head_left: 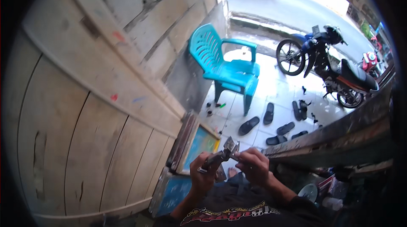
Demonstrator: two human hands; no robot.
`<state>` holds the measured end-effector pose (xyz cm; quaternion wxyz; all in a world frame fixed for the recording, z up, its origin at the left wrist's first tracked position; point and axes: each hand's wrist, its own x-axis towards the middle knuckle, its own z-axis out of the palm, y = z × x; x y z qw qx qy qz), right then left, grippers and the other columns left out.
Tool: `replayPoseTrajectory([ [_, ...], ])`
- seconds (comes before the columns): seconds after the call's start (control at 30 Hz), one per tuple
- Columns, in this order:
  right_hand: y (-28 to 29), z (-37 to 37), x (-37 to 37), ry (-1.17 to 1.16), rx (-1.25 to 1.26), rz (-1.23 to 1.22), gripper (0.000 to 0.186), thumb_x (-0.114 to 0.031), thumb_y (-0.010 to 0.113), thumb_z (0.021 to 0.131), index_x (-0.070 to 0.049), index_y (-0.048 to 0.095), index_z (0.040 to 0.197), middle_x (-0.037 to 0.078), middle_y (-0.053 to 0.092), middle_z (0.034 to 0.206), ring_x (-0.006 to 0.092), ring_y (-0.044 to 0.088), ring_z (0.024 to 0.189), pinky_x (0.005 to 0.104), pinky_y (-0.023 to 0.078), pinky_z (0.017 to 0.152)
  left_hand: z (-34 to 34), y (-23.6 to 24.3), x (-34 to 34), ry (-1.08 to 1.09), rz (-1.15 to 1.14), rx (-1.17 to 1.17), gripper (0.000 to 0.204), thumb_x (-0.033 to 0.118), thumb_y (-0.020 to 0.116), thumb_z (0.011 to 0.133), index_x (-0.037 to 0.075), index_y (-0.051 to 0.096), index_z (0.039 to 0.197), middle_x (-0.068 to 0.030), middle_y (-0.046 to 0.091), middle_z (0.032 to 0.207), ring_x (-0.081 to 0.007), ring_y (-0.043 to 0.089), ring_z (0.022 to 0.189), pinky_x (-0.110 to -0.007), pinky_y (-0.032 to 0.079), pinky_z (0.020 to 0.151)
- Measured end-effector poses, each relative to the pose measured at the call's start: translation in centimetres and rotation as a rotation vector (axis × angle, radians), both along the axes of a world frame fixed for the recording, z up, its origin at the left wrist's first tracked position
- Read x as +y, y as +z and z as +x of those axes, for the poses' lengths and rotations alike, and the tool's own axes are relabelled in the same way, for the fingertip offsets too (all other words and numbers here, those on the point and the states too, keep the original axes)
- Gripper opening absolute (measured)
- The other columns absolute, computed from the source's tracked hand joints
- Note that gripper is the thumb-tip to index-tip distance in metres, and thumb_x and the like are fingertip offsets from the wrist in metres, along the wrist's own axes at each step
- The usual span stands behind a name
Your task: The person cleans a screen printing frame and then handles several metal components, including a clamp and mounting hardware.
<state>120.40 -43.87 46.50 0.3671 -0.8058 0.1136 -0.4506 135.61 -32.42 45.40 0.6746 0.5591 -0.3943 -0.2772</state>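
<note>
In front of my chest, my left hand [202, 175] is closed round a dark grey metal piece [218, 158], perhaps a tool; its exact kind is hard to make out. At its far end a flat, greyish metal plate [229, 144] sticks up. My right hand [253, 166] pinches a small, shiny metal piece [234, 152] that meets or nearly meets the dark piece. The fingers cover much of both items, so I cannot tell whether they are joined.
A wooden door [97, 138] fills the left side. Beyond my hands stand a turquoise plastic chair [237, 72] and several black sandals [249, 125] on white tiles. A parked motorcycle [326, 63] stands near the road. Blue-panelled frames [197, 144] lean beside my left hand.
</note>
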Motion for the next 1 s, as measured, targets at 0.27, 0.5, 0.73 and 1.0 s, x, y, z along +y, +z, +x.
replayPoseTrajectory([
  [0.27, -2.8, 0.0, -17.4, -0.185, -0.228, 0.155, 0.030, -0.002, 0.070, 0.083, 0.002, 0.057, 0.110, 0.015, 0.065, 0.090, 0.0237, 0.064, 0.075, 0.0327, 0.052, 0.063, 2.4, -0.2, -23.6, -0.211, -0.337, -0.420, 0.018, 0.006, 0.067, 0.088, 0.004, 0.056, 0.102, -0.0172, 0.064, 0.090, -0.0100, 0.057, 0.053, -0.023, 0.045, 0.044],
  [0.5, -1.3, -2.4, -33.4, -0.585, -0.302, 0.214, 0.019, -0.004, 0.062, 0.091, 0.003, 0.058, 0.108, 0.015, 0.066, 0.089, 0.0235, 0.066, 0.076, 0.0323, 0.053, 0.069, -0.6, -0.5, -45.7, -0.421, -0.396, -0.360, 0.016, 0.005, 0.066, 0.088, 0.001, 0.058, 0.101, -0.0132, 0.067, 0.083, -0.0198, 0.066, 0.067, -0.028, 0.051, 0.054],
  [0.73, -0.4, -12.3, -48.2, -1.115, 0.025, 0.497, 0.030, -0.023, 0.072, 0.084, 0.001, 0.062, 0.070, 0.011, 0.058, 0.058, 0.0192, 0.053, 0.046, 0.0318, 0.041, 0.047, -9.2, -1.2, -64.1, -1.173, 1.064, 0.664, 0.025, 0.029, 0.057, 0.097, 0.005, 0.060, 0.091, -0.0014, 0.054, 0.056, -0.0052, 0.043, 0.039, -0.020, 0.032, 0.035],
  [1.0, -1.7, -30.2, -59.7, -1.224, -0.370, 0.839, 0.035, -0.019, 0.064, 0.089, 0.000, 0.052, 0.061, -0.003, 0.045, 0.050, 0.0013, 0.038, 0.050, 0.0238, 0.031, 0.045, -28.4, 2.1, -77.5, -1.246, 1.647, 1.116, 0.035, 0.035, 0.054, 0.098, 0.009, 0.056, 0.074, 0.0008, 0.038, 0.042, -0.0074, 0.040, 0.036, -0.019, 0.030, 0.032],
])
